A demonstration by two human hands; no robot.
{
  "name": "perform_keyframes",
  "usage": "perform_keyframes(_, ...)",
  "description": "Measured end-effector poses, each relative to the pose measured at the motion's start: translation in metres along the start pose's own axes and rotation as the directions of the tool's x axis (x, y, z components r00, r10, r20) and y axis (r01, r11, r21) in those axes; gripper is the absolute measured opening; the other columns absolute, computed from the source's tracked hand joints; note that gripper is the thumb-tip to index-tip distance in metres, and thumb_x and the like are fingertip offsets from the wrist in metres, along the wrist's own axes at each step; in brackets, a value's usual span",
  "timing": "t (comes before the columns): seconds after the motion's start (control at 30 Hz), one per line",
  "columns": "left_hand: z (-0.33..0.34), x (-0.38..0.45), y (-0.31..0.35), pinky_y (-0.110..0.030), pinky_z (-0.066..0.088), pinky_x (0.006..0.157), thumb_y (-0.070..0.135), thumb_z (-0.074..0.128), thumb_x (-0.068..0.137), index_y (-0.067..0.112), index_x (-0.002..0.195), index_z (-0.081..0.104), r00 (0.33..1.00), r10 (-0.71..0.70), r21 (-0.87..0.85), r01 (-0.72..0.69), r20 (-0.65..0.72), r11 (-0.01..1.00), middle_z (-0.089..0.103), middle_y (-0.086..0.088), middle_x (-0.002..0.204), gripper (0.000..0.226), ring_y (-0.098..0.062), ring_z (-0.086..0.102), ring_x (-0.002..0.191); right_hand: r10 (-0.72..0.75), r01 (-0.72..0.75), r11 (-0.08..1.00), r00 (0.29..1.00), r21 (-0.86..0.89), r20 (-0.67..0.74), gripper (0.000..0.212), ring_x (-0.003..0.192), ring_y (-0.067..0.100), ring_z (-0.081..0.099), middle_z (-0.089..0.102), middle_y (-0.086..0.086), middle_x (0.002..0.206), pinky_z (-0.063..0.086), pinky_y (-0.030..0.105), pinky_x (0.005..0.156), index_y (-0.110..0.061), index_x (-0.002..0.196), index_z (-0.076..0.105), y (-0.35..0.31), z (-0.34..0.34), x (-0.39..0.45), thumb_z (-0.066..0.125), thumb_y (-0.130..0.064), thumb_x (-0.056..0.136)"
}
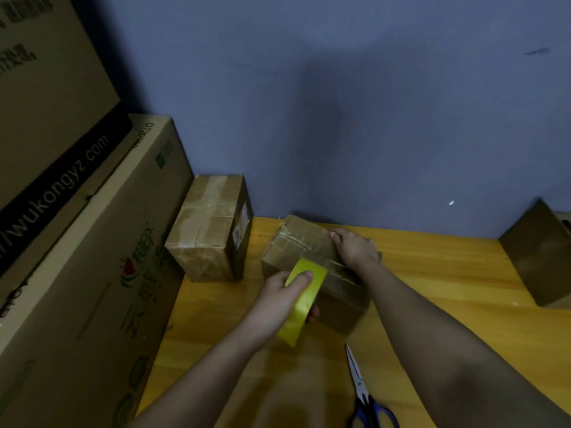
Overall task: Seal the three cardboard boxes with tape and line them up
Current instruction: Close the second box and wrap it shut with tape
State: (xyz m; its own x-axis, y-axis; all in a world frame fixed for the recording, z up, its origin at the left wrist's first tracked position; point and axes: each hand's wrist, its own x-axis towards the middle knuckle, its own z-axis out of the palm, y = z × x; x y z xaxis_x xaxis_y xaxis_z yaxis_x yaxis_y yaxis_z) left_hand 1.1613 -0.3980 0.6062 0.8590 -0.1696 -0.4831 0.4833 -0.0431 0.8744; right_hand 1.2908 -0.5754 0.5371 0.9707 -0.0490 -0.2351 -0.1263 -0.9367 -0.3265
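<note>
While the left hand (285, 291) gripped the yellow tape roll (304, 299) and the right hand (355, 247) pressed flat on the centre-frame brown cardboard box (301, 242), mid-sealing, one taped box (210, 230) stood left and a third (539, 254), state unclear, far right, none aligned.

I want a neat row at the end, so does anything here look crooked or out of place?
Yes. The middle box under the hands sits turned at an angle to the wall. The right box stands far off at the table's right edge, tilted. The left box sits by the big cartons.
</note>
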Motion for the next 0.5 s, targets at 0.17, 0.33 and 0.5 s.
perform_keyframes(0.17,-0.003,0.000,-0.014,-0.026,0.052,0.053,0.031,0.053,0.096,0.008,0.098,0.060,0.995,-0.098,0.050,0.099,-0.020,0.994,0.064,-0.014,0.074,0.024,-0.017,0.063,0.051,0.011,-0.011,1.000,1.000,0.008,0.009,0.041,0.123,0.032,0.049,0.054,0.012,0.137,0.032,0.039,0.099,-0.028,0.136,0.048,-0.004,-0.002,-0.003,0.024,-0.039,0.104)
perform_keyframes(0.33,0.000,0.005,-0.022,-0.024,0.051,0.049,0.028,0.050,0.097,0.012,0.090,0.061,0.989,-0.144,0.006,0.145,-0.019,0.989,0.062,-0.014,0.073,0.021,-0.017,0.061,0.048,-0.013,0.012,1.000,0.997,-0.009,-0.072,0.038,0.119,0.034,0.050,0.057,0.013,0.130,0.034,0.040,0.095,-0.024,0.133,0.052,0.000,0.006,-0.001,0.030,-0.035,0.104)
perform_keyframes(0.5,0.001,0.006,-0.029,-0.022,0.050,0.049,0.029,0.049,0.098,0.011,0.099,0.060,0.988,-0.141,0.020,0.143,-0.055,0.990,0.064,-0.012,0.073,0.022,-0.017,0.061,0.053,-0.445,0.376,0.890,0.838,-0.257,-0.317,0.019,0.090,0.036,0.058,0.060,0.015,0.100,0.049,0.041,0.075,-0.005,0.104,0.068,0.001,0.023,-0.009,0.067,-0.013,0.086)
